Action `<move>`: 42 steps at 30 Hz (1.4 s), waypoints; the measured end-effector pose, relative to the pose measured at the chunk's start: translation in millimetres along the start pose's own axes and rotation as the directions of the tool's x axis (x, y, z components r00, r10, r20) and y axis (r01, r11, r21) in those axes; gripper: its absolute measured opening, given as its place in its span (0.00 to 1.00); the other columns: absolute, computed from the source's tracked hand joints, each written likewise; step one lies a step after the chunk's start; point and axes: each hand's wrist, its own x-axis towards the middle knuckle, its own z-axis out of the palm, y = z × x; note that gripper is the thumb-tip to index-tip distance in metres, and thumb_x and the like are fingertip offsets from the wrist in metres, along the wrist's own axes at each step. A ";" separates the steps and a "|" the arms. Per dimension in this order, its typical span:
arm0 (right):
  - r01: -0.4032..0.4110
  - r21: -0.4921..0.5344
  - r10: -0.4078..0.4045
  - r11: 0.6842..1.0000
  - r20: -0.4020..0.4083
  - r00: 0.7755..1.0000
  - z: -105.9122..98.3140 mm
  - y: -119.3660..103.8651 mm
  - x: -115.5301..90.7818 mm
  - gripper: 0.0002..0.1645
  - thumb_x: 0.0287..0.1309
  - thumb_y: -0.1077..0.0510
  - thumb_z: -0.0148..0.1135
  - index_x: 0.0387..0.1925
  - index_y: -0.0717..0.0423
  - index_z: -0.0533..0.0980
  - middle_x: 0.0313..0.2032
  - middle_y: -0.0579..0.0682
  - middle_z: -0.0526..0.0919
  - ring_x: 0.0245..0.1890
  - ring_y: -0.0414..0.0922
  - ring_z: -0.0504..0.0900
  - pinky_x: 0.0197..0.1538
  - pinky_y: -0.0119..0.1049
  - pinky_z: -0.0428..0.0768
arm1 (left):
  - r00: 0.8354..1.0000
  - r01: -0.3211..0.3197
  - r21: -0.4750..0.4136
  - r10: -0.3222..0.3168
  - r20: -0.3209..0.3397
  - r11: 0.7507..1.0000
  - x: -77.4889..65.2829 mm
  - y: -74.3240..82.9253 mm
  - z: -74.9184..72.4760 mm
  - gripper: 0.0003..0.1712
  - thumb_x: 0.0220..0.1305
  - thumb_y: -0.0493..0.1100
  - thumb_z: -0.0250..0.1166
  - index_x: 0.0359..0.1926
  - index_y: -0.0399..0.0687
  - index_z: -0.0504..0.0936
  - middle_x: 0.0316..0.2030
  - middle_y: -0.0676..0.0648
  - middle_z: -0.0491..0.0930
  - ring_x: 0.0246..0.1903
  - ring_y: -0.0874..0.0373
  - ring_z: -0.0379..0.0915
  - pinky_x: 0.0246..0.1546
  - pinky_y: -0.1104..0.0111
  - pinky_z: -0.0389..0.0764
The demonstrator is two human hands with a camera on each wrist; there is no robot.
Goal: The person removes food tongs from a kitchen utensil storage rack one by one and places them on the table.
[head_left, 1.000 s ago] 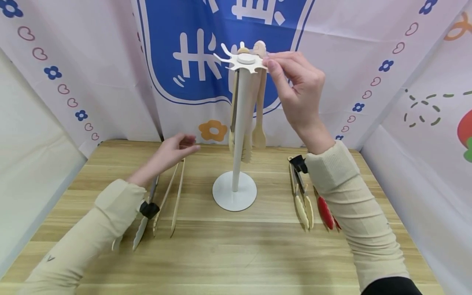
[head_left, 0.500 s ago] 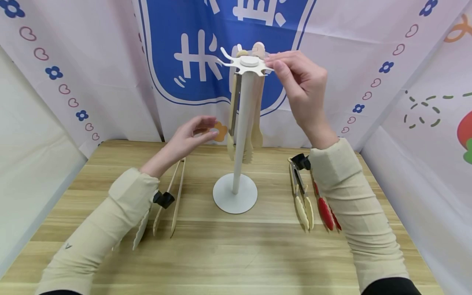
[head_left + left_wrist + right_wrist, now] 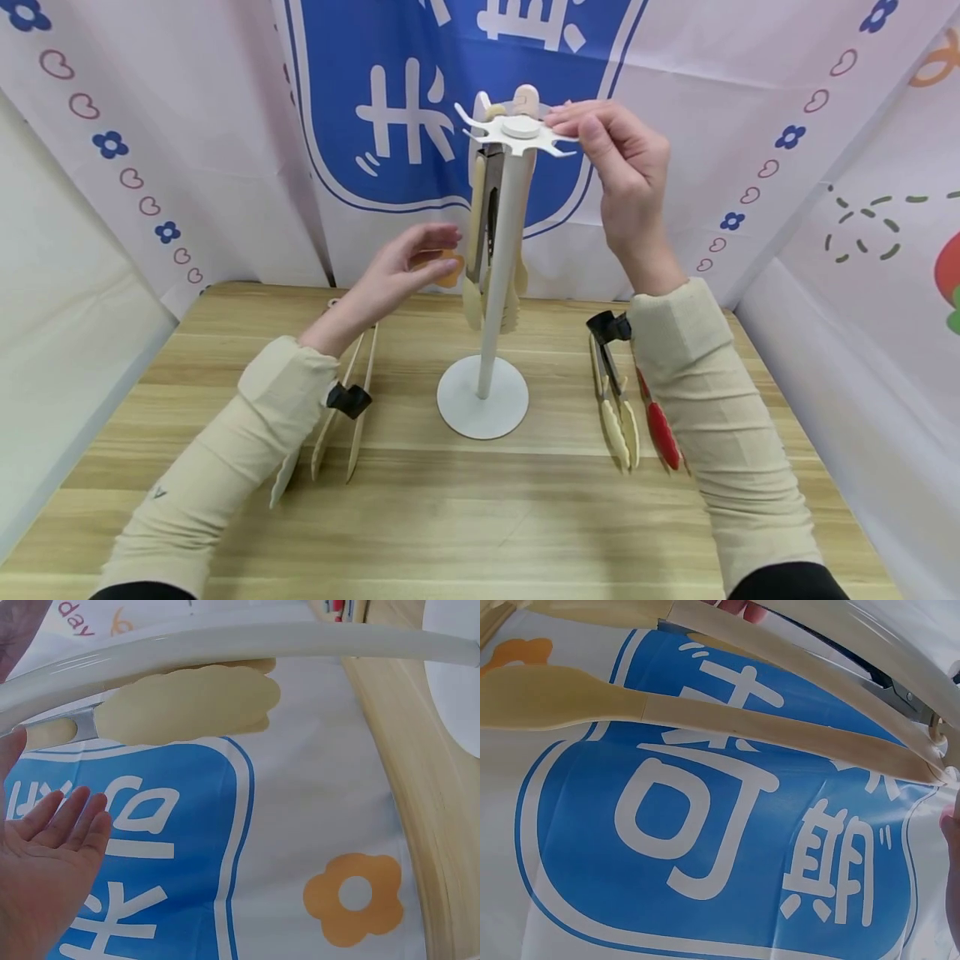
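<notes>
A white utensil rack [image 3: 520, 127] with a hooked top stands at the middle of the table. My right hand [image 3: 626, 167] pinches one of its hooks with thumb and fingers. Tongs [image 3: 480, 217] with cream scalloped heads hang on its left side. My left hand [image 3: 408, 267] is held just left of them, fingers loosely spread and holding nothing. In the left wrist view the thumb overlaps the handle of the tongs [image 3: 187, 705]; contact is unclear. A spatula [image 3: 735, 724] with a wooden handle and cream head hangs behind the pole, mostly hidden in the head view.
Cream-headed tongs [image 3: 615, 425] and red-headed tongs [image 3: 661, 433] lie right of the rack's round base [image 3: 457, 400]. On the left lie slim pale tongs [image 3: 356, 425] and another pair [image 3: 283, 483], partly under my left arm. A printed cloth [image 3: 330, 242] hangs behind the table.
My left hand has risen rightward from above the left tongs to beside the hanging pair. The rack's top has turned under my right hand; the hanging tongs face forward more, the spatula slips behind the pole.
</notes>
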 end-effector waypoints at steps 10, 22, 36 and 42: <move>-0.097 0.236 0.111 0.967 -0.048 0.993 1.0 7.2 4.8 0.20 0.58 0.76 0.38 0.22 0.68 0.76 0.29 0.57 0.82 0.40 0.52 0.79 0.55 0.45 0.73 | 1.000 -0.014 -0.060 0.015 0.016 0.998 2.7 1.8 8.1 0.28 0.60 0.32 0.58 0.61 0.32 0.62 0.56 0.37 0.68 0.56 0.50 0.64 0.60 0.65 0.65; -0.158 0.372 0.206 0.915 -0.092 0.974 2.6 13.4 11.9 0.21 0.61 0.75 0.35 0.18 0.71 0.72 0.25 0.58 0.81 0.36 0.52 0.81 0.58 0.46 0.70 | 1.000 0.007 -0.058 -0.005 0.027 0.998 6.5 6.3 14.8 0.30 0.59 0.33 0.60 0.62 0.33 0.60 0.57 0.37 0.67 0.58 0.50 0.63 0.61 0.67 0.63; -0.145 0.512 0.240 0.847 -0.125 0.963 15.1 25.7 16.6 0.25 0.64 0.72 0.31 0.15 0.68 0.69 0.20 0.60 0.79 0.28 0.50 0.80 0.58 0.48 0.70 | 0.997 0.076 -0.108 -0.073 0.033 0.991 8.2 9.3 20.9 0.29 0.60 0.34 0.59 0.61 0.35 0.61 0.55 0.37 0.68 0.55 0.48 0.66 0.57 0.63 0.69; -0.149 0.521 0.242 0.841 -0.115 0.963 16.0 25.5 16.5 0.25 0.64 0.73 0.31 0.15 0.69 0.68 0.21 0.60 0.79 0.29 0.51 0.80 0.58 0.47 0.70 | 0.995 0.091 -0.113 -0.086 0.042 0.989 7.5 7.8 20.4 0.29 0.61 0.34 0.58 0.62 0.35 0.60 0.55 0.37 0.67 0.55 0.47 0.66 0.57 0.62 0.70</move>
